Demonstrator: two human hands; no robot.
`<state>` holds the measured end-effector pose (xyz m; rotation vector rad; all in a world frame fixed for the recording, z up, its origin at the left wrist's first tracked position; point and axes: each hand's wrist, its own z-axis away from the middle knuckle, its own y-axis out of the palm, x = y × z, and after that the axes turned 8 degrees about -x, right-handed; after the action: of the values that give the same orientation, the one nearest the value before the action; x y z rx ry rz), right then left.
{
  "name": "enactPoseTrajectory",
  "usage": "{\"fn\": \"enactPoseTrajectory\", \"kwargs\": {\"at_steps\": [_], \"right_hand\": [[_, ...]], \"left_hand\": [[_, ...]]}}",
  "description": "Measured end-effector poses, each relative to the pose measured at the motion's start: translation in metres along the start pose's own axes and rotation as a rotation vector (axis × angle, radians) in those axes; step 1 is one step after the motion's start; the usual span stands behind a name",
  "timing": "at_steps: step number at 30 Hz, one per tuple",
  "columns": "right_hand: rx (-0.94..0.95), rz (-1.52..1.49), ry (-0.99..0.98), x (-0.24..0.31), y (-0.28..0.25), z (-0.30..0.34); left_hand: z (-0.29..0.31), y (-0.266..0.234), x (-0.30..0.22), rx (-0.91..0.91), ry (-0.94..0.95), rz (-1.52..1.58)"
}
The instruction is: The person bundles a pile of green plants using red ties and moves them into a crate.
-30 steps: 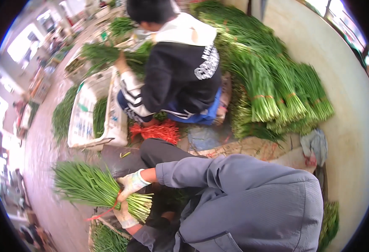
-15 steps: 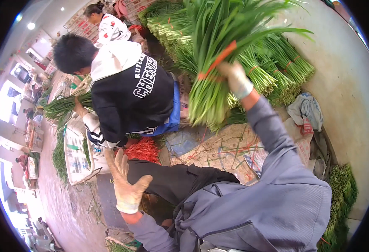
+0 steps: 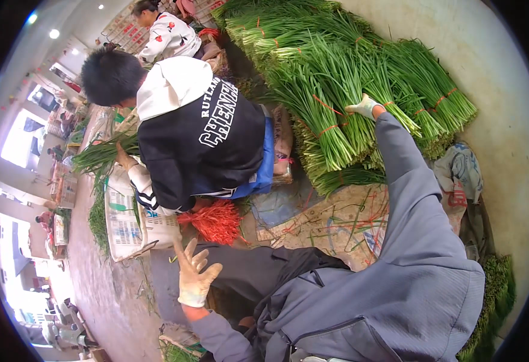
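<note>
Holds the right hand out at the near edge of the pile of greens, touching the stalks of a green bundle lying on that edge among other banded ones; cannot tell fingers closed round the stalks from fingers only resting there. Lifts the left hand well apart from the pile, to its lower left, palm showing and fingers spread wide. Shows a co-worker in a black and white hooded top just left of the pile, with loose green leaves in one hand. Shows farther left of the pile a white crate, and between crate and pile a bunch of red strands.
</note>
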<state>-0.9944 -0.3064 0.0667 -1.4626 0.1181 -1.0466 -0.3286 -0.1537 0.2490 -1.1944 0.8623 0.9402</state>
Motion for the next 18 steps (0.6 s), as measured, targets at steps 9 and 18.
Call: {"fn": "enactPoseTrajectory", "kwargs": {"at_steps": [9, 18], "right_hand": [[-0.582, 0.377, -0.761, 0.082, 0.017, 0.041], [-0.324, -0.177, -1.081, 0.184, 0.103, 0.148]], "left_hand": [[0.027, -0.048, 0.027, -0.242, 0.028, 0.100], [0.187, -0.085, 0.095, -0.909, 0.012, 0.252]]}}
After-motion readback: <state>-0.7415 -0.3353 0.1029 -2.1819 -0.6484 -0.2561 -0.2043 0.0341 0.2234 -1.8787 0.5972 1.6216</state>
